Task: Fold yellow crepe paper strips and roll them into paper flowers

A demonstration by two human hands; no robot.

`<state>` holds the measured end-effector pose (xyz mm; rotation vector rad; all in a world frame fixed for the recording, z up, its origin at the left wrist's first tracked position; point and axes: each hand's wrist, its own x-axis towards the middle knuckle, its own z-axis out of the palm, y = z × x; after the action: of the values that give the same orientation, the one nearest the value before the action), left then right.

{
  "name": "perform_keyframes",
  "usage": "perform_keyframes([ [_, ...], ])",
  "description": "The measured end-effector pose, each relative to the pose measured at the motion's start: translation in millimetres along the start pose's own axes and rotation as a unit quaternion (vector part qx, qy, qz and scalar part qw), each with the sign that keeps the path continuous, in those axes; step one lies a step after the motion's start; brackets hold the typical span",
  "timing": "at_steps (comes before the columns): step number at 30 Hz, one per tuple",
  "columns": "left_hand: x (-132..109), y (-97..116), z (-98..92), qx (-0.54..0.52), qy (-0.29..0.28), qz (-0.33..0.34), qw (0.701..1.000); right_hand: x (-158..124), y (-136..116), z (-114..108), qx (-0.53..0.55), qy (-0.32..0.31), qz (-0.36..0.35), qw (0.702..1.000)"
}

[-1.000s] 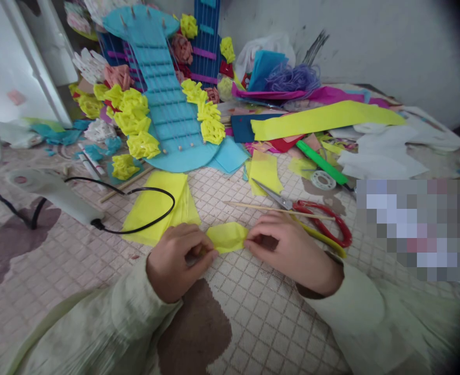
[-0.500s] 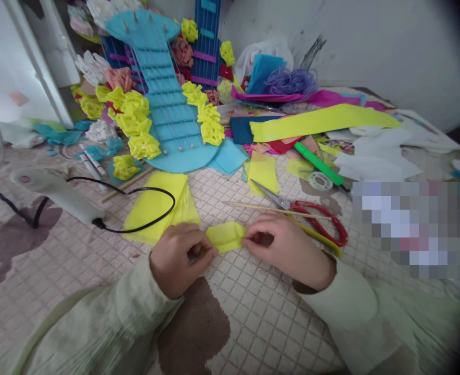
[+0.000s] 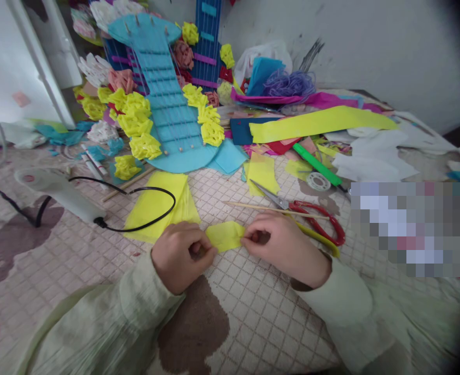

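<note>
Between my two hands a small strip of yellow crepe paper (image 3: 224, 236) is stretched just over the table. My left hand (image 3: 183, 254) pinches its left end between thumb and fingers. The right end is pinched by my right hand (image 3: 273, 240). Behind my left hand lie stacked yellow paper sheets (image 3: 155, 200), with a black cord looped across them. Red-handled scissors (image 3: 331, 229) and a thin wooden stick (image 3: 253, 206) lie just beyond my right hand, the stick crossing the scissors.
A white glue gun (image 3: 58, 195) lies at left. At the back stands a blue stringed craft piece (image 3: 165, 112) edged with yellow paper flowers (image 3: 212, 133). A green cutter (image 3: 318, 164), a tape roll (image 3: 318, 181) and a long yellow strip (image 3: 323, 125) lie at right.
The yellow strip looks flatter, its middle crease less marked. Both hands keep their pinch and have barely moved; the whole view shifts slightly.
</note>
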<state>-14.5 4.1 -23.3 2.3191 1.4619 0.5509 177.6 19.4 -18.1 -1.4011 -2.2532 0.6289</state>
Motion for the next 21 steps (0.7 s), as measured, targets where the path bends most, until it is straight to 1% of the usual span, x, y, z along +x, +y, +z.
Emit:
perform_keyframes([
  [6, 0.7, -1.4, 1.1, -0.017, 0.007, 0.001, 1.000, 0.3, -2.0, 0.5, -0.013, 0.001, 0.008, 1.000],
  [13, 1.2, -0.7, 0.0, -0.009, -0.014, -0.010, 1.000, -0.1, -1.7, 0.5, -0.016, 0.002, 0.005, 1.000],
  [21, 0.2, -1.5, 0.7, -0.014, -0.013, -0.014, 1.000, -0.2, -1.8, 1.3, -0.020, -0.004, 0.008, 1.000],
])
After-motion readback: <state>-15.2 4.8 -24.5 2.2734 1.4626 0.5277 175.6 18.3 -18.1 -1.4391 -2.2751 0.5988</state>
